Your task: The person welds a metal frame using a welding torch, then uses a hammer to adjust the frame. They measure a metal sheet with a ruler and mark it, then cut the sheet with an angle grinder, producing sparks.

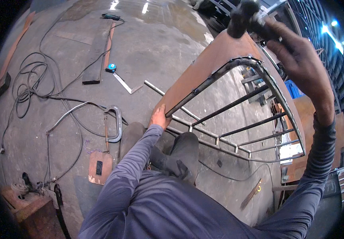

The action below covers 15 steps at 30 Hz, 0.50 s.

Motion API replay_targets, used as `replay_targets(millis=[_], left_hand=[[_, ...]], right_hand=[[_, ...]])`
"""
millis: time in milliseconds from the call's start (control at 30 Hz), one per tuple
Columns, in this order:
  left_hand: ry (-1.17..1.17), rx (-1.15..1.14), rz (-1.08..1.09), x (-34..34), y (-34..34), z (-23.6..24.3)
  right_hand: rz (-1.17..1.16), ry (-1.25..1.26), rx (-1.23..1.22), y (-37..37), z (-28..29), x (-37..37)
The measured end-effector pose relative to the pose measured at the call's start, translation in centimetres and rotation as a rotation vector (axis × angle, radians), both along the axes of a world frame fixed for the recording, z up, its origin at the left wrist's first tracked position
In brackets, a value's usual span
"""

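My right hand (301, 59) is raised at the upper right, closed round the handle of a hammer. The hammer's dark head (239, 20), blurred by motion, appears over the far end of a brown, rusty metal sheet (204, 69). That sheet wraps the outside of a tubular metal frame (235, 102) with several crossbars, which is tilted up in front of me. At the sheet's near left edge, my left hand (160, 116) grips the frame, fingers on the sheet's outer face. Its thumb is hidden.
On the floor to the left lie a C-clamp (118, 125), a metal square (123, 84), a blue tape measure (111, 67), a flat metal bar (96, 55), a power tool (111, 16) and tangled cable (28, 89). A brush (251, 195) lies at right; a rusty box (36, 211) stands lower left.
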<state>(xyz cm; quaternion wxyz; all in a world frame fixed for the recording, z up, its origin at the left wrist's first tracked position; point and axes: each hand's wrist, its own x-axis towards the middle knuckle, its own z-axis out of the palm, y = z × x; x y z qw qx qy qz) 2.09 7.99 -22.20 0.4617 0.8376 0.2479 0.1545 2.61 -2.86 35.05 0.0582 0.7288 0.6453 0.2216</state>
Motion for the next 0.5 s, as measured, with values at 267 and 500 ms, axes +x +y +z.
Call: replay_targets(millis=[267, 500], left_hand=[[0.043, -0.013, -0.001, -0.5, 0.5, 0.0], [0.030, 0.003, -0.005, 0.4, 0.1, -0.6]], right_hand=[[-0.267, 0.090, 0.034, -0.8, 0.1, -0.2], [-0.298, 0.114, 0.102, -3.2, 1.1, 0.3]])
